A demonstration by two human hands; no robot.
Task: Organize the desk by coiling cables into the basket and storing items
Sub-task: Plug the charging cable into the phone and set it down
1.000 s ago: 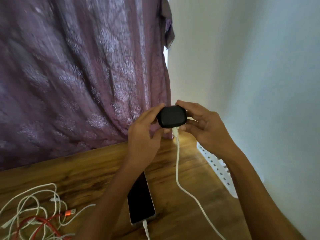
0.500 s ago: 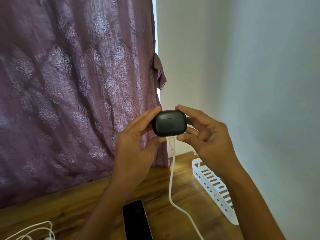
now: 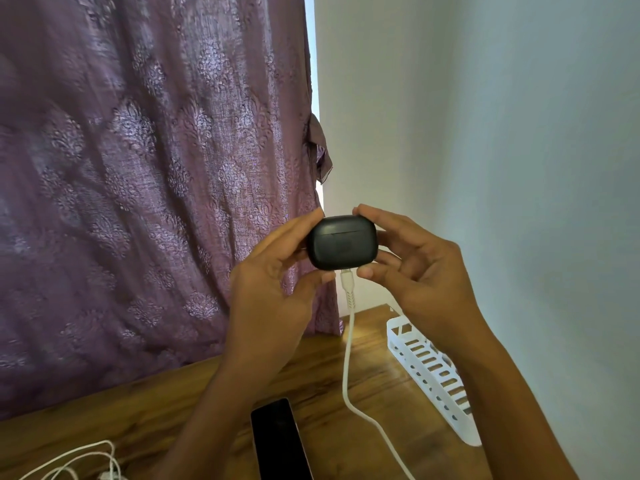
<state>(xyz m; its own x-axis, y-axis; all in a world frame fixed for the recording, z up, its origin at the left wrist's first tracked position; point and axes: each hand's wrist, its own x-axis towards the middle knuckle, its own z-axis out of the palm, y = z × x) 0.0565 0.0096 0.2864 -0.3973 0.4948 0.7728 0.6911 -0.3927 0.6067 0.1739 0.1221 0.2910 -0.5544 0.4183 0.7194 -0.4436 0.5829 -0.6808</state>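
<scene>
The small black rounded plastic earbud case (image 3: 342, 243) is held up in the air above the far right part of the brown wooden worktop (image 3: 173, 403), in front of the edge of the purple patterned curtain (image 3: 145, 174). A white charging cable (image 3: 348, 344) is plugged into its underside and hangs down to the worktop, curving off toward the near edge.

The left hand (image 3: 273, 292) has its fingers clamped on the left end of the case, thumb below and forefinger above. The right hand (image 3: 415, 271) pinches the right end likewise, its thumb tip just beside the white plug.

The step in hand looks to be unplugging the cable. To do it well, keep the left hand firm on the case, move the right thumb and forefinger down onto the plug's hard shell (not the ribbed sleeve below it), and pull straight down along the socket's line without rocking.

The white slotted plastic basket (image 3: 433, 372) lies along the right wall, near enough to receive the coil. A black phone (image 3: 277, 441) lies near, and loose white cables (image 3: 83, 462) lie at the near left.
</scene>
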